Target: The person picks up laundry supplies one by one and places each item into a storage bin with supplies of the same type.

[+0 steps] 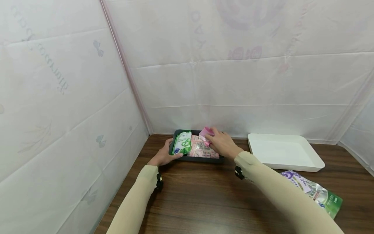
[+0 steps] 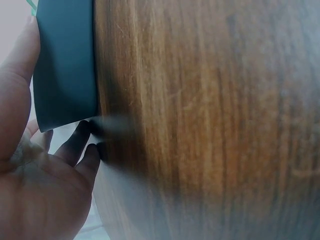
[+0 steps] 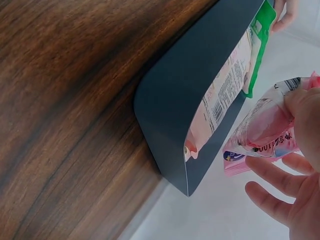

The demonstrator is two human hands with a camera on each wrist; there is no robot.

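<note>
A dark box-like tray (image 1: 201, 159) stands on the table by the back wall. My left hand (image 1: 163, 156) grips its left end, thumb along the front side and fingers round the corner; the left wrist view shows the tray's plain dark side (image 2: 65, 65). Above the tray's right part, my right hand (image 1: 223, 143) pinches a pink and clear plastic packet (image 3: 270, 125) between thumb and fingers. Inside the tray, a green and white soft pack (image 1: 183, 143) lies at the left. Pale pink printed packs (image 1: 201, 150) fill the middle and right.
To the right stands a shallow white tray (image 1: 284, 151). In front of it, partly behind my right sleeve, lie a purple and white packet (image 1: 295, 180) and a clear and green pouch (image 1: 333, 201). White cloth walls (image 1: 248, 84) rise behind and beside the wooden table (image 1: 201, 198).
</note>
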